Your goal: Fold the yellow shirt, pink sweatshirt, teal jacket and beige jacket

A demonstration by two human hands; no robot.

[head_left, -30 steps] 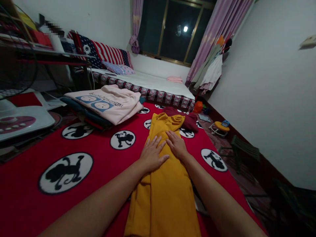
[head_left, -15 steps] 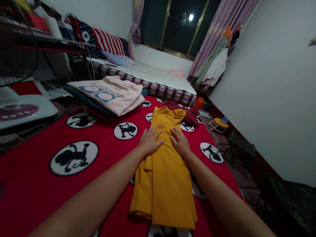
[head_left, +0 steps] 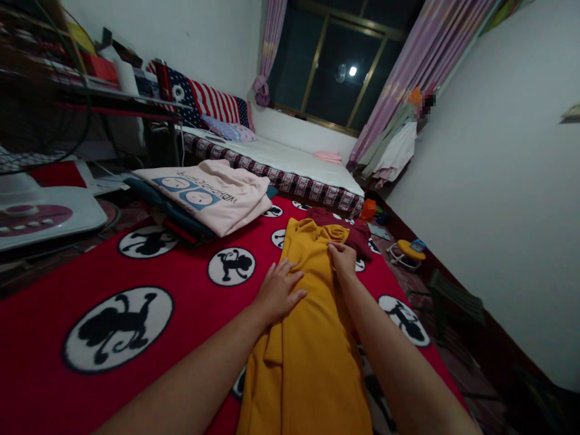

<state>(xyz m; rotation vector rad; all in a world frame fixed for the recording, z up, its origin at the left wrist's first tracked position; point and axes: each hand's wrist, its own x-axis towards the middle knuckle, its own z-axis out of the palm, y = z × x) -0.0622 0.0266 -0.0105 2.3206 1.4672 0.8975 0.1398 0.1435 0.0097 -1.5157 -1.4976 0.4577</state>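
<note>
A mustard-yellow garment (head_left: 312, 338) lies folded lengthwise before me, its far end gathered in soft folds. My left hand (head_left: 278, 293) rests on its left side with the fingers spread flat on the cloth. Near the far end, my right hand (head_left: 343, 258) pinches the garment's right edge between thumb and fingers. Just beyond, partly covered by the yellow cloth, is a dark red garment (head_left: 362, 238). The near end of the yellow garment runs out of the view.
Under the clothes spreads a red blanket (head_left: 190, 320) with monkey prints. Folded clothes, a pale pink sweatshirt (head_left: 217, 196) on top, are stacked at the far left. A white fan base (head_left: 54, 220) stands left; a yellow-topped stool (head_left: 408, 251) and folding stool (head_left: 455, 296) stand right.
My right hand has gone from lying flat on the yellow garment to pinching its right edge farther up. The left hand still lies flat. The view has tilted up slightly.
</note>
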